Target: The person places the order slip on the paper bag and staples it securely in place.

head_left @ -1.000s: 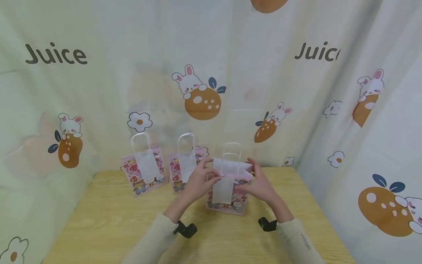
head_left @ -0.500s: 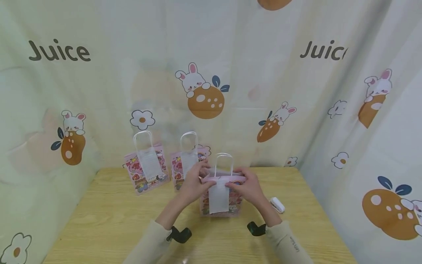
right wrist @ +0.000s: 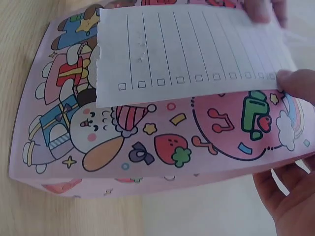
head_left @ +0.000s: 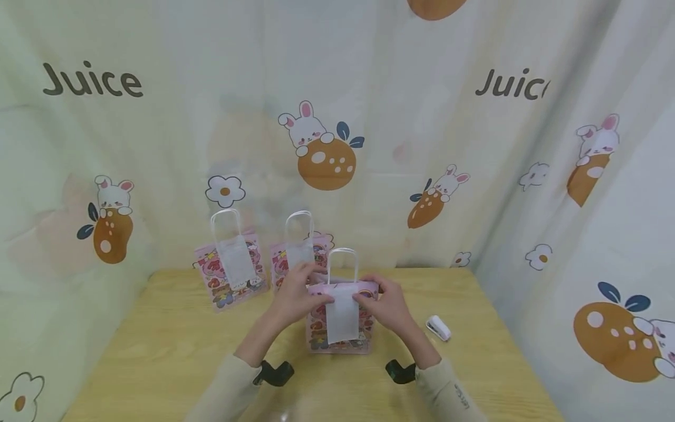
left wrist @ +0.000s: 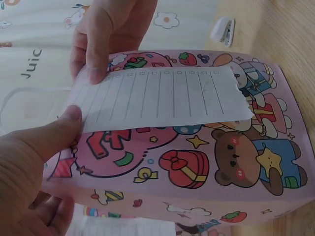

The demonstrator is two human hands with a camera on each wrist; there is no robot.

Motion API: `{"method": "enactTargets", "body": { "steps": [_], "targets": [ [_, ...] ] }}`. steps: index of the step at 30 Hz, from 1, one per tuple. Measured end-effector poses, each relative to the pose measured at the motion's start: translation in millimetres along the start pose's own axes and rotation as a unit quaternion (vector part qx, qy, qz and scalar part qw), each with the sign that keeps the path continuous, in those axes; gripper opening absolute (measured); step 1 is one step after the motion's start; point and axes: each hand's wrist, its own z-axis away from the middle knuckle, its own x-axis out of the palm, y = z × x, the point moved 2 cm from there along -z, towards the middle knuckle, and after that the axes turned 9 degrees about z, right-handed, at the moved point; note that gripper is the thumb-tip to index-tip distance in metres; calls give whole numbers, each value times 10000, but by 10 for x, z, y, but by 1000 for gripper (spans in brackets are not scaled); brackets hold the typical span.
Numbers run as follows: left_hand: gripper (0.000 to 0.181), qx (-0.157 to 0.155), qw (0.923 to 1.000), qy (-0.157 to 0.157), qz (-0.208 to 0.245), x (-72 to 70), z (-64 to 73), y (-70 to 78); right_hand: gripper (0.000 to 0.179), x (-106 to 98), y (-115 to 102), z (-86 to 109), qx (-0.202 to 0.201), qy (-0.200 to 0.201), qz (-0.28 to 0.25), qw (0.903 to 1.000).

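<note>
A pink cartoon-print paper gift bag with white loop handles stands upright before me. A lined checklist slip with a torn lower edge hangs on its front, its top at the bag's rim. My left hand grips the rim at the left, thumb in front on the slip's upper corner. At the right my right hand pinches the rim likewise, its thumb on the slip's other corner. In the left wrist view the bag's bear print faces the camera. The hands hide parts of the rim.
Two similar gift bags, a left one and a middle one, stand at the back against the printed curtain, each with a white slip. A small white stapler lies on the wooden table at the right.
Both hands have brought the bag leftward and slightly nearer. The right hand shifted its hold at the rim, and its thumb came onto the slip. The stapler became visible on the table.
</note>
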Motion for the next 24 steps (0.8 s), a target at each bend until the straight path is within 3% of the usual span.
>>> {"method": "enactTargets", "body": {
  "steps": [4,7,13,17,20,24],
  "targets": [
    [50,-252,9996,113,72,-42,39,-65,24,93,-73,6,201,88,-75,9997],
    [35,-232,9994,191,178,-62,66,-121,24,196,-10,-3,221,236,-178,9993],
    [16,-186,9946,343,957,-111,107,-206,20,283,-44,-14,187,377,-392,9983],
    [15,-381,9910,453,1202,-152,158,-237,18,331,-105,-18,228,310,-578,9976],
    [18,-452,9900,523,1233,-176,176,-248,17,313,-266,-10,266,262,-651,9972],
    [26,-518,9902,415,1227,-189,182,-270,15,269,-461,7,376,235,-629,9970]
  ]
}}
